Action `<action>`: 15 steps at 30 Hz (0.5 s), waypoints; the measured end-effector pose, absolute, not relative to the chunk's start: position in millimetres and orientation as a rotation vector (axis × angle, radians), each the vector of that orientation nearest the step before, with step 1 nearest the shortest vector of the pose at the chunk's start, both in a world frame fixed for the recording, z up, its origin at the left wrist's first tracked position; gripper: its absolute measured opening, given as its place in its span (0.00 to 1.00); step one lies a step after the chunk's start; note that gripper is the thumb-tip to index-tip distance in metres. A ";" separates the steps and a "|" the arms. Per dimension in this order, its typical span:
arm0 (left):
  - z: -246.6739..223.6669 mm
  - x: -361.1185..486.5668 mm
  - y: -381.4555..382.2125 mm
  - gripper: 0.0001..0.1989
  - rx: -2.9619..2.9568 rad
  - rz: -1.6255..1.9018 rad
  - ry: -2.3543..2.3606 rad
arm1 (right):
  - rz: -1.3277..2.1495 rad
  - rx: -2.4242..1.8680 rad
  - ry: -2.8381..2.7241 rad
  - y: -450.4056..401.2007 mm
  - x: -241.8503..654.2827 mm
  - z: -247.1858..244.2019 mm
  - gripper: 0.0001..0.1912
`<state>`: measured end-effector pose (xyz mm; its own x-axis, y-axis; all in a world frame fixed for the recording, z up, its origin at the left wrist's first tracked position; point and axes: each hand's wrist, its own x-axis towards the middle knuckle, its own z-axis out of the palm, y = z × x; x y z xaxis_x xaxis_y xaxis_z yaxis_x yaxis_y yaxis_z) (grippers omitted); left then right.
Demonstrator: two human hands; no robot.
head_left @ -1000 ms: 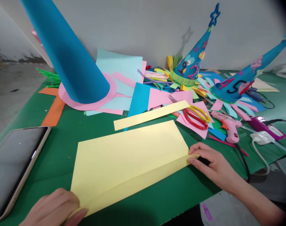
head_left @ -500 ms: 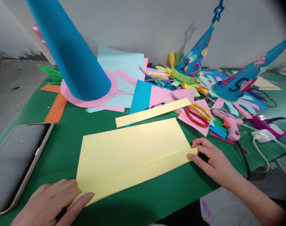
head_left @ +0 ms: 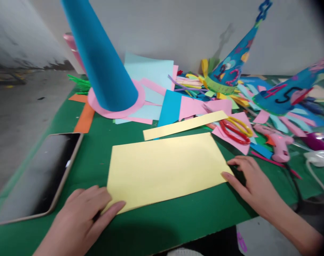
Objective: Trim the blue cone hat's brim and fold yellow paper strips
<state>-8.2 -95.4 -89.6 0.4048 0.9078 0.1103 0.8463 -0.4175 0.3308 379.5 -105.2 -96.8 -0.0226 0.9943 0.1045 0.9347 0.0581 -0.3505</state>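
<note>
A sheet of pale yellow paper (head_left: 167,170) lies on the green table in front of me, its surface smooth. My left hand (head_left: 89,209) grips its near left corner, the thumb on top and the fingers curled at the left edge. At the near right corner, my right hand (head_left: 247,177) holds the sheet between thumb and fingers; the fingertips are partly hidden at the edge. Just beyond the sheet lies a narrow yellow paper strip (head_left: 183,125). Scissors with red and yellow handles (head_left: 235,131) rest on pink paper to the right of the strip.
A tall blue cone hat (head_left: 108,71) with a pink brim stands at the back left. A phone (head_left: 41,174) lies on the left. Two decorated cone hats (head_left: 232,67) stand at the back right. A pink glue gun (head_left: 280,142) with its cable lies on the right of the green table (head_left: 178,224).
The raised strip with a crease along the sheet's near edge no longer shows; the sheet looks flatter and narrower. Both hands still hold its near corners. The whole view has shifted.
</note>
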 end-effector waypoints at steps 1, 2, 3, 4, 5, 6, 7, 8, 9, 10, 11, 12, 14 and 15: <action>-87.1 -6.8 -95.0 0.19 2.456 0.358 1.519 | 0.236 -1.948 -2.012 -106.2 381.1 -99.5 0.19; -84.8 -6.1 -94.3 0.20 2.470 0.335 1.523 | 0.222 -1.956 -2.004 -107.1 382.7 -102.1 0.21; -83.1 -6.2 -93.4 0.20 2.478 0.352 1.522 | 0.221 -1.956 -2.007 -107.9 384.1 -104.5 0.22; -81.8 -7.1 -92.5 0.19 2.472 0.371 1.504 | 0.219 -1.950 -2.007 -108.4 385.4 -106.6 0.23; -81.0 -8.6 -91.7 0.18 2.459 0.396 1.472 | 0.225 -1.945 -2.011 -108.9 386.3 -108.2 0.23; -80.5 -10.3 -91.4 0.16 2.439 0.417 1.428 | 0.234 -1.942 -2.013 -109.3 386.9 -109.4 0.23; -80.0 -12.0 -91.6 0.14 2.418 0.427 1.381 | 0.246 -1.947 -2.012 -109.6 387.4 -110.1 0.23; -79.5 -13.4 -92.5 0.12 2.406 0.431 1.329 | 0.260 -1.955 -2.012 -110.0 387.7 -110.7 0.22; -78.7 -14.2 -94.0 0.10 2.400 0.435 1.284 | 0.270 -1.962 -2.010 -110.2 388.1 -111.1 0.22; -77.5 -14.5 -96.1 0.08 2.402 0.447 1.241 | 0.278 -1.968 -2.010 -110.4 388.6 -111.6 0.21; -75.9 -14.2 -98.8 0.07 2.408 0.461 1.196 | 0.280 -1.968 -2.008 -110.4 389.4 -112.1 0.21; -74.2 -13.4 -101.8 0.07 2.413 0.468 1.149 | 0.278 -1.960 -2.007 -110.3 390.2 -112.5 0.21; -70.5 -10.8 -108.5 0.07 2.397 0.443 1.083 | 0.265 -1.930 -2.022 -109.9 391.3 -112.2 0.22; -69.1 -9.3 -111.6 0.08 2.375 0.399 1.070 | 0.235 -1.906 -2.039 -109.7 390.8 -110.7 0.23</action>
<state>-9.3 -111.6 -69.1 0.6479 0.7594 0.0590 0.6123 -0.5653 0.5527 390.8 -109.7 -110.7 -0.0427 0.9903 0.1320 0.9342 0.0864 -0.3461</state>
